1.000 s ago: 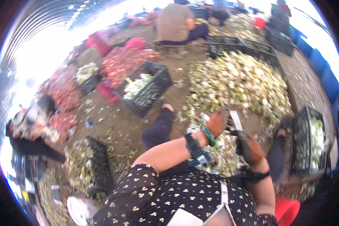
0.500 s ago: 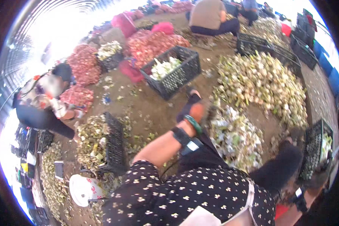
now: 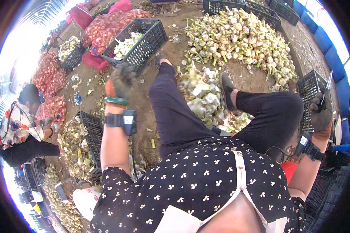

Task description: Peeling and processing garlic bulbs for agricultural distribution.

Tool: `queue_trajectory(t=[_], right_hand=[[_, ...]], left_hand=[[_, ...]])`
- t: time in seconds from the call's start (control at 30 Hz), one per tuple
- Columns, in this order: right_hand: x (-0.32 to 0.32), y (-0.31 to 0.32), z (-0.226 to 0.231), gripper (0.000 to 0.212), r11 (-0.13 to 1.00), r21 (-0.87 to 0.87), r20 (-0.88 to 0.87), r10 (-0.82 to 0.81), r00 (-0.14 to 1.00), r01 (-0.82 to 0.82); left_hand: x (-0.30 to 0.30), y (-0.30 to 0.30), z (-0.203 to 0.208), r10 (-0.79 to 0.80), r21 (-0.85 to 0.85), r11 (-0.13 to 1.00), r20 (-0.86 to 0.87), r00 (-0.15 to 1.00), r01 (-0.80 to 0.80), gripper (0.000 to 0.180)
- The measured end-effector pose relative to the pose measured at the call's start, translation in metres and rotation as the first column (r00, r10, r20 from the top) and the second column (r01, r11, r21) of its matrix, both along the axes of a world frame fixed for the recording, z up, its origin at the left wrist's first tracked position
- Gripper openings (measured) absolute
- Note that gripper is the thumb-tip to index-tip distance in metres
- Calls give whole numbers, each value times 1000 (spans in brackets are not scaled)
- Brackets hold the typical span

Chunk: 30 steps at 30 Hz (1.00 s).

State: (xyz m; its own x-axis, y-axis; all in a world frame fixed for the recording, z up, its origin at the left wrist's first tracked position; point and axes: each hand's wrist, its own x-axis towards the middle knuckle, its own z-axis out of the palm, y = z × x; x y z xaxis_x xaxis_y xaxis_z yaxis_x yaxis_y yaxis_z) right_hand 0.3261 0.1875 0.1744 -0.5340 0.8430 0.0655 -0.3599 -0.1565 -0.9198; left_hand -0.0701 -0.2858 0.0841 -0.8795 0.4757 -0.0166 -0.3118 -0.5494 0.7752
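My left hand [image 3: 122,82], in a dark and orange glove, is raised by the near corner of a black plastic crate [image 3: 148,48]. Its fingers look loosely spread, slightly blurred, with nothing visible in them. White trimmed garlic bulbs [image 3: 128,44] lie in that crate. At the far right, my gloved right hand [image 3: 321,114] is closed around a tool with a thin metal blade [image 3: 329,82], its blade pointing up. The hand is in front of another black crate [image 3: 308,87]. Ahead of my legs spreads a large heap of untrimmed garlic [image 3: 241,39].
Peelings and cut leaves [image 3: 204,91] lie between my feet. Left of me stand a crate [image 3: 90,136] beside more peelings and a white bucket [image 3: 85,200]. A person [image 3: 25,124] sits at the left near red net sacks [image 3: 48,75]. Blue panels [image 3: 330,58] line the right.
My left hand has swung left and up toward the garlic crate. My right hand has risen at the right, bringing the bladed tool into view. The whole view has shifted.
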Motion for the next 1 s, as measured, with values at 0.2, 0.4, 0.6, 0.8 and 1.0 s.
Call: queue_trajectory(t=[0.2,0.4,0.6,0.8,1.0], right_hand=[[31,28,-24,29,975,220,91,-43,995,22],[83,82,-73,30,690,683,175,-472,864,238],[81,78,-111,30,809,577,321,-350,880,111],[73,61,-92,40,840,501,455,-461,762,209],[182,108,-156,43,893,437,692,-408,596,104]], left_hand=[[19,-32,3,407,-347,843,-86,909,-411,27],[3,-7,-12,317,-389,870,-32,948,-304,24],[-34,4,-51,-174,-729,658,-392,903,-190,26],[-43,132,-110,-799,-942,-171,-39,600,-289,29],[8,327,-164,-981,-872,190,-191,-43,-452,51]])
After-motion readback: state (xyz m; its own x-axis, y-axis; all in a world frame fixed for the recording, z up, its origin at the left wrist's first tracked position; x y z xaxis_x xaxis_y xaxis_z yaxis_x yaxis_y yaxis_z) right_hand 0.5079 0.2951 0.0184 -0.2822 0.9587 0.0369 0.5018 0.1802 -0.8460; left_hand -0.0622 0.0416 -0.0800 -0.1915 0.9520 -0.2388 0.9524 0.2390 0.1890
